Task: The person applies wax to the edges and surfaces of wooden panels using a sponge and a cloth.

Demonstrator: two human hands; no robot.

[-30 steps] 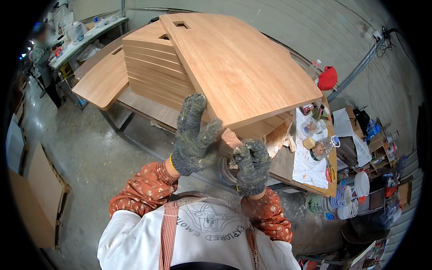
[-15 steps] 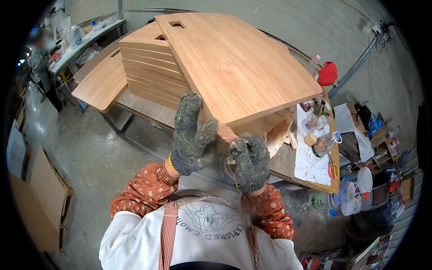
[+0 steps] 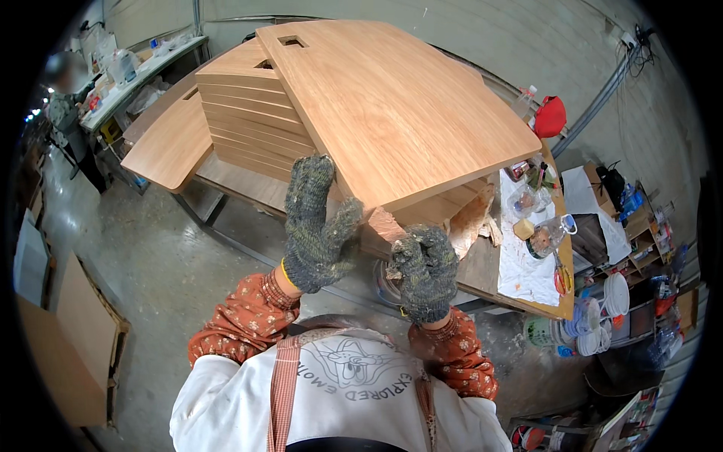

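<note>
A large wood-grain panel [image 3: 407, 113] with a rectangular cutout lies on top of a stack of similar panels [image 3: 252, 113], its near corner pointing toward me. My left hand [image 3: 316, 230], in a dark grey knit glove, is open beside the panel's left edge, fingers stretched along it and thumb apart. Just right of the near corner, my right hand [image 3: 425, 271], gloved alike, is closed with curled fingers on a pinkish-brown piece of sandpaper [image 3: 385, 224]. The sandpaper lies against the panel's edge at that corner. Its far end, toward my left thumb, is partly hidden.
Another panel [image 3: 169, 154] lies left of the stack. On the right, a side table [image 3: 561, 301] holds white paper, a clear jar [image 3: 548, 239], a yellowish block [image 3: 523, 229] and scissors. Buckets [image 3: 591, 324] stand beyond it. A person [image 3: 69, 117] stands far left by a workbench.
My right hand has shifted slightly to the right with the sandpaper, showing a bit more of it. My left hand stays nearly in place; the whole view has shifted a little.
</note>
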